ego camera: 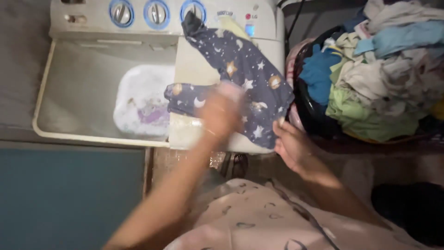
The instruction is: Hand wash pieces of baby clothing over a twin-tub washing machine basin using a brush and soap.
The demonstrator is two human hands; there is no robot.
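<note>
A dark blue garment [245, 69] printed with stars, moons and planets lies spread over the right lid of a white twin-tub washing machine [92, 102]. My left hand [219, 113] is blurred with motion and rests on the middle of the garment; whether it grips the cloth I cannot tell. My right hand [291, 143] pinches the garment's lower right edge near the machine's front corner.
The machine's left tub is open, with foamy water and purple cloth [143, 102] inside. Three round dials [157, 13] line its back panel. A dark basket [314, 111] heaped with mixed clothes [379, 69] stands to the right. A teal surface [69, 199] lies at the lower left.
</note>
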